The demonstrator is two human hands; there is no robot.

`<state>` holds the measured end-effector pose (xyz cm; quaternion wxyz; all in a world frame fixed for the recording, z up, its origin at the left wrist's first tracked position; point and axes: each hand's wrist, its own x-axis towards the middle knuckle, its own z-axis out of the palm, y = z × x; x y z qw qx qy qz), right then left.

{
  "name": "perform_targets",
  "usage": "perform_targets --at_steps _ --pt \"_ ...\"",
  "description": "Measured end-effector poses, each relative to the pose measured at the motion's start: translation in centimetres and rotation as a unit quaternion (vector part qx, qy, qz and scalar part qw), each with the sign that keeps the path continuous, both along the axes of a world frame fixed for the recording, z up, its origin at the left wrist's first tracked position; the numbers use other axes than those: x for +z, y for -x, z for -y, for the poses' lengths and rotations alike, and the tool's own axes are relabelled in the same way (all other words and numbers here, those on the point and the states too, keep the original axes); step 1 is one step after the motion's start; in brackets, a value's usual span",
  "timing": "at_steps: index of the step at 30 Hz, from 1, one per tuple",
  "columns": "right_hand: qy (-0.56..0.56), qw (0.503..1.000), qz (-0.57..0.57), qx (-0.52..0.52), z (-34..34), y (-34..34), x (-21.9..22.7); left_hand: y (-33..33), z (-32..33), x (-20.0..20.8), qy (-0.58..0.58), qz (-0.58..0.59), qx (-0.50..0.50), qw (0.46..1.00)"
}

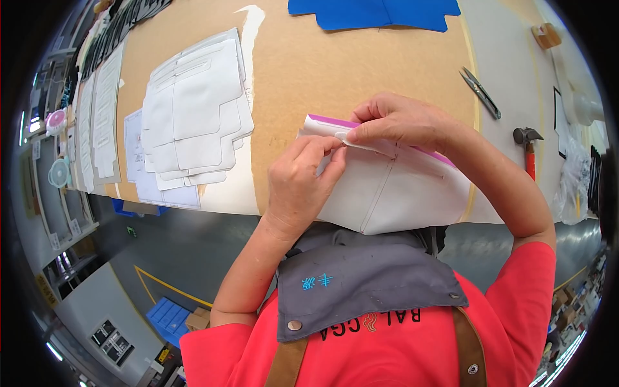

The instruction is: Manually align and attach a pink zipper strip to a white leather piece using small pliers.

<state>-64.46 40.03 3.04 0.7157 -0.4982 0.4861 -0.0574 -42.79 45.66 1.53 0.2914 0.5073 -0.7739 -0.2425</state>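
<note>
A white stitched panel (412,190), leather-like, hangs slightly over the table's near edge, with a magenta strip (332,121) along its far side. My right hand (403,122) lies across that side, its thumb and fingers closed on the panel's folded edge. Beside the thumb tip shows a small white oval tab (342,136). My left hand (300,174) is pinched close to this tab, its fingertips at the panel's edge. Whatever is between the left fingertips is too small to make out.
Stacked white cut panels (193,97) lie on the left. A blue panel (387,14) is at the far side. To the right are thread snips (481,94), a hammer (529,149), a wooden block (546,36) and a clear plastic bag (572,187).
</note>
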Motion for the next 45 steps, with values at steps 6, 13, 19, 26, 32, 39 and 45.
perform_targets --at_steps 6,13,19,26,32,39,45 --pt "0.009 1.0 0.005 -0.007 -0.1 0.0 -0.5 0.1 0.1 -0.7 0.092 0.031 -0.012 0.995" --pt "-0.011 1.0 0.0 -0.017 -0.1 -0.1 -0.4 0.3 0.2 -1.1 0.117 0.056 0.003 0.992" --pt "0.07 0.997 -0.038 0.015 -0.1 -0.2 -0.2 0.0 0.8 -0.2 -0.053 -0.025 0.013 0.998" --pt "0.342 0.932 -0.112 0.043 -1.2 -0.8 -1.4 -0.8 3.0 0.4 -0.133 0.02 -0.035 0.99" --pt "0.615 0.778 -0.116 -0.054 -4.5 -1.4 -2.8 -0.7 4.5 0.7 -0.195 0.031 -0.066 0.978" --pt "0.67 0.694 -0.247 -0.092 -5.7 3.1 -2.7 -0.9 5.2 1.7 -0.292 0.054 -0.069 0.952" --pt "0.603 0.603 -0.495 -0.167 -5.4 12.4 -3.9 -1.5 5.1 1.0 -0.215 -0.003 0.01 0.977"
